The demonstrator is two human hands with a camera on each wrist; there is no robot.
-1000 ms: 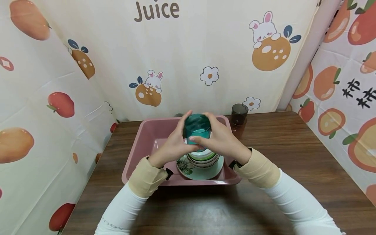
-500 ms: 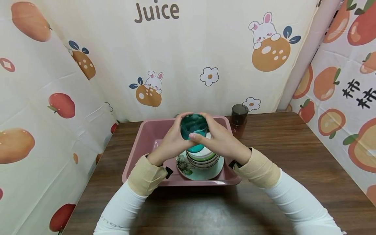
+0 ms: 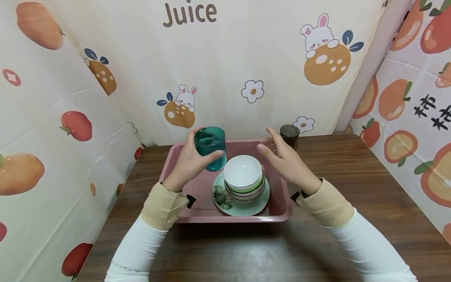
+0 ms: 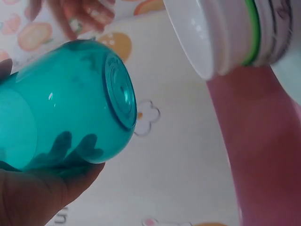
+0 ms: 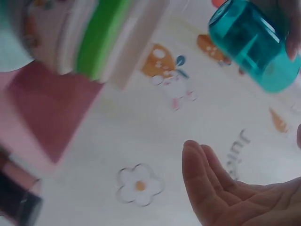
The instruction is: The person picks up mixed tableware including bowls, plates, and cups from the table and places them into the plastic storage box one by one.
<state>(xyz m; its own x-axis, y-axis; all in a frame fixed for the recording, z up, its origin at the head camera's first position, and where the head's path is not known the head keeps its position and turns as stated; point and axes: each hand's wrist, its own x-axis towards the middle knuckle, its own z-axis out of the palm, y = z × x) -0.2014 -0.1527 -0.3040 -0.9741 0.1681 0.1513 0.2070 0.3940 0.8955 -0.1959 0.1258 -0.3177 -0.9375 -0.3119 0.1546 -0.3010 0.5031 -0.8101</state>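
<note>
My left hand (image 3: 192, 158) holds a teal glass cup (image 3: 210, 145) above the left part of the pink basin (image 3: 176, 196), thumb in front and fingers behind. The left wrist view shows the cup's round base (image 4: 121, 92) and the fingers through its wall. My right hand (image 3: 285, 160) hangs over the basin's right side with nothing in it, fingers apart from the thumb. Between the hands, a stack of bowls (image 3: 244, 172), a white one on top and a green band below, stands on a pale plate (image 3: 243, 210) with a dark flower inside the basin.
A dark tinted glass (image 3: 290, 133) stands on the wooden table (image 3: 352, 188) behind my right hand, partly hidden by it. Fruit-printed cloth (image 3: 225, 58) hangs at the back and on both sides.
Both hands were round the teal cup above the bowls. The left hand has carried it left, while the right hand has let go and moved right, uncovering the top bowl.
</note>
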